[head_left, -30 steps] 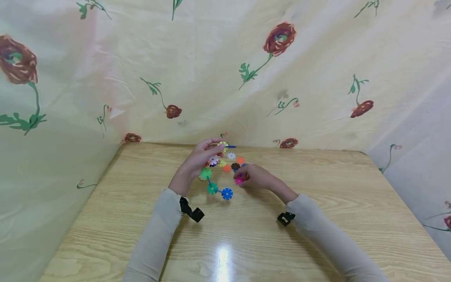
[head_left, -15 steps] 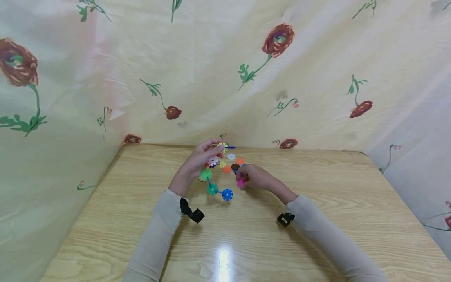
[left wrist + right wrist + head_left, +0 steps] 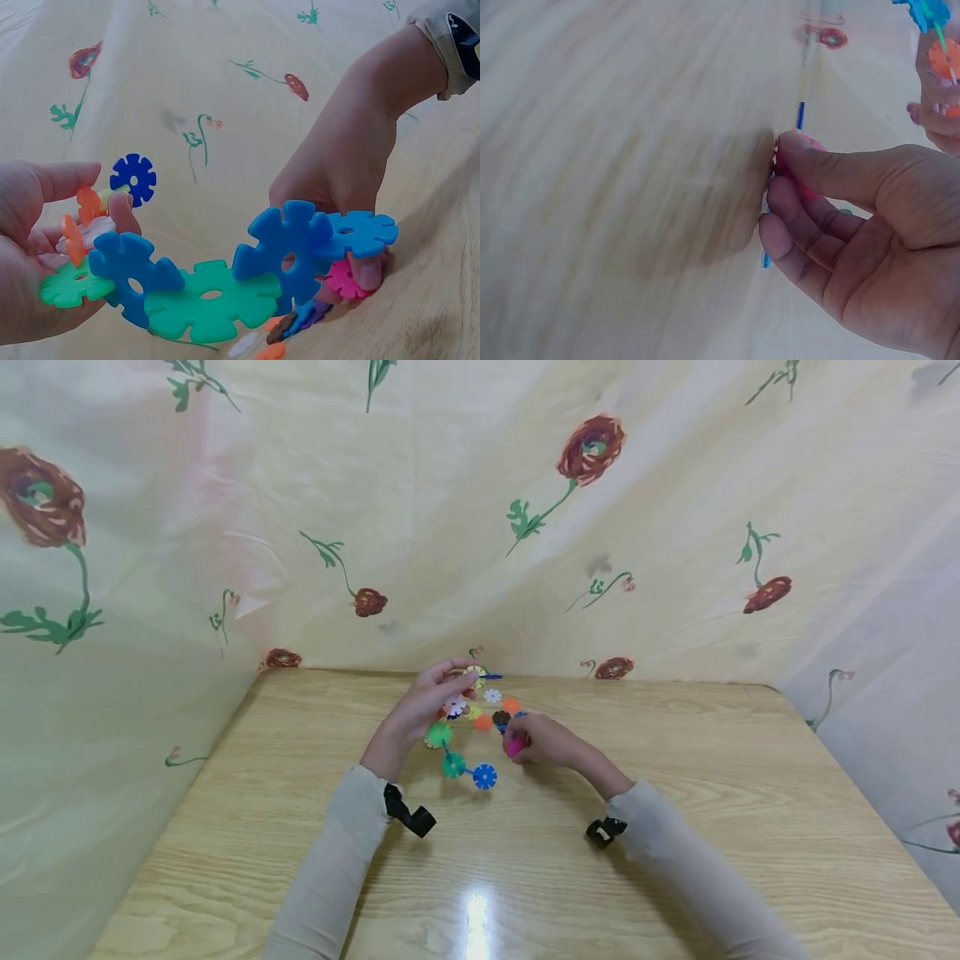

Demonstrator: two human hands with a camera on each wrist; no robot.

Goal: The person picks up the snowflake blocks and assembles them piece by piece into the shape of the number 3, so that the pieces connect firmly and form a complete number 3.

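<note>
My left hand [image 3: 420, 706] grips a linked chain of notched plastic snowflake discs, held above the table. Green discs [image 3: 213, 294] and blue discs [image 3: 289, 256] alternate along its hanging end, while orange discs [image 3: 73, 240] and a dark blue disc [image 3: 133, 181] show by the left fingers. Down at the tabletop, to the right of that chain, my right hand [image 3: 546, 742] pinches a pink snowflake disc [image 3: 808, 184] between thumb and fingertips. Part of the pink disc is hidden behind the fingers.
Loose discs lie on the wooden table [image 3: 480, 860] between and beyond the hands: a white disc [image 3: 492, 695], orange discs [image 3: 482, 722] and a brown disc [image 3: 501, 717], with blue and purple ones beside it. A flowered cloth [image 3: 450, 527] hangs behind the table.
The right hand has shifted slightly right and toward me with the pink disc, which has turned and is now more covered by the fingers. The left hand and its chain stay nearly still.
</note>
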